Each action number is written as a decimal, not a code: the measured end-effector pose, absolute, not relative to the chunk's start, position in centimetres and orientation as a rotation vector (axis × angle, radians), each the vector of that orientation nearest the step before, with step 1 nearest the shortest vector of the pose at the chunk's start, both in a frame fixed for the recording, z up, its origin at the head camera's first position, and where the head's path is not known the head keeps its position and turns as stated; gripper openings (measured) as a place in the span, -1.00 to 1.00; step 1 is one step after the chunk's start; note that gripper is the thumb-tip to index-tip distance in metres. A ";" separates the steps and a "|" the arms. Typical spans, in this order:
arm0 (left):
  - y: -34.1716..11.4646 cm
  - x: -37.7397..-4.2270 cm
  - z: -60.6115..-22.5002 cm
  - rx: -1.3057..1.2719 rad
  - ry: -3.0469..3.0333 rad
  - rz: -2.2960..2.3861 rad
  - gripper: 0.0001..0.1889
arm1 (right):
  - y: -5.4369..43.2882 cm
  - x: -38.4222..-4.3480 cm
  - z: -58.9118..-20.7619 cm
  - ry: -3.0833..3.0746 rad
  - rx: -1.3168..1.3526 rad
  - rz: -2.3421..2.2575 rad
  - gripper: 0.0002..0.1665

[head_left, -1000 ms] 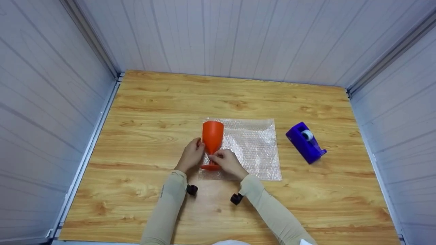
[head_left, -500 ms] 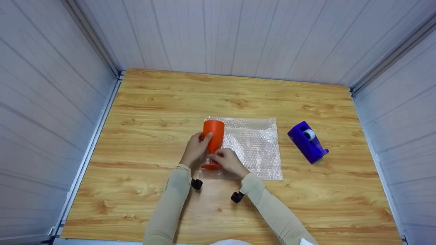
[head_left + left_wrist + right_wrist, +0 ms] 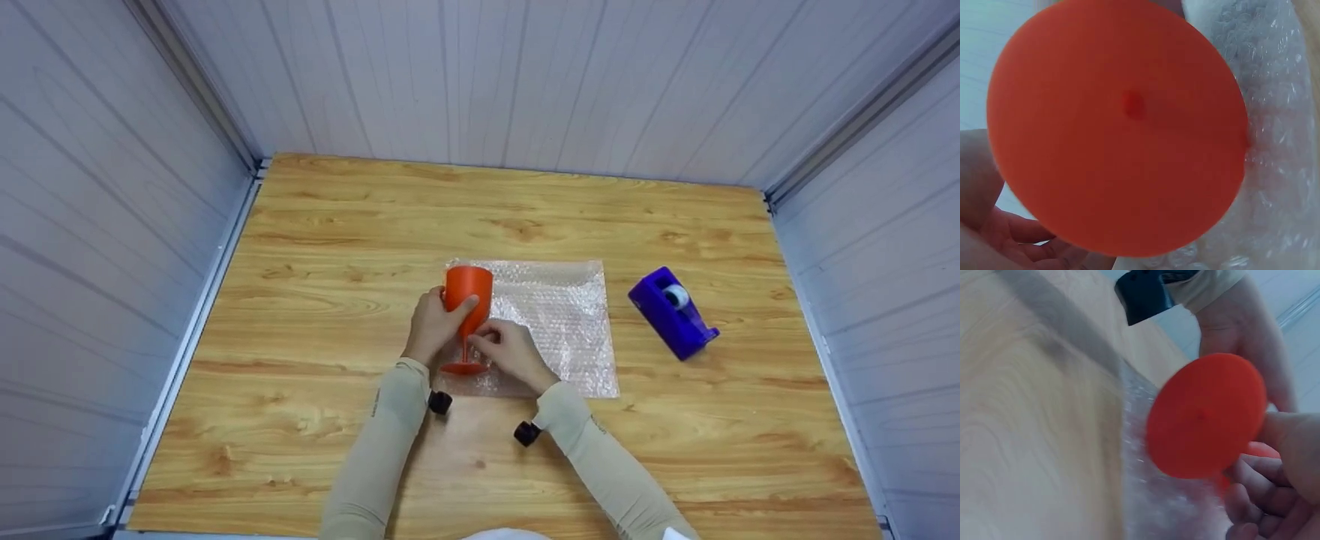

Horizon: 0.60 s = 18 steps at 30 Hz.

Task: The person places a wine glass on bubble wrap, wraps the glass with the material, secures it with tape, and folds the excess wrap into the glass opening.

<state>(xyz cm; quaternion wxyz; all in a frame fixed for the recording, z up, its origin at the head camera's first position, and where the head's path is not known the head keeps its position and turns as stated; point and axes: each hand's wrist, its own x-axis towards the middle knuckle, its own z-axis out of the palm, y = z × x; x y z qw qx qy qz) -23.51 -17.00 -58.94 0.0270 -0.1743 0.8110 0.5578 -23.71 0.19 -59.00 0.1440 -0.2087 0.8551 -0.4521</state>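
The left hand has moved to grip the orange cup; whether the right hand, fingers curled, pinches its stem, we cannot tell.

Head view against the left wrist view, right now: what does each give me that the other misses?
Only the head view shows the purple tape dispenser, to the right of the bubble wrap, and the bowl of the orange goblet. Only the left wrist view shows the underside of the goblet's base face-on, with a small red spot near its middle. Both share the goblet itself, the bubble wrap and the left hand.
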 end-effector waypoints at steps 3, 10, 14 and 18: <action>-17.0 -23.6 -58.9 -0.549 2.530 1.694 -0.18 | 0.5 -24.0 -58.2 2.596 -0.684 -1.379 -0.85; -16.9 -23.6 -58.9 -0.579 2.459 1.754 -0.25 | 0.5 -24.3 -57.9 2.645 -0.953 -1.452 -0.61; -16.9 -23.5 -58.9 -0.586 2.371 1.847 -0.29 | 0.6 -24.1 -58.1 2.610 -0.946 -1.437 -0.54; -16.8 -23.5 -58.9 -0.544 2.400 1.860 -0.30 | 0.7 -24.1 -58.1 2.622 -0.936 -1.414 -0.54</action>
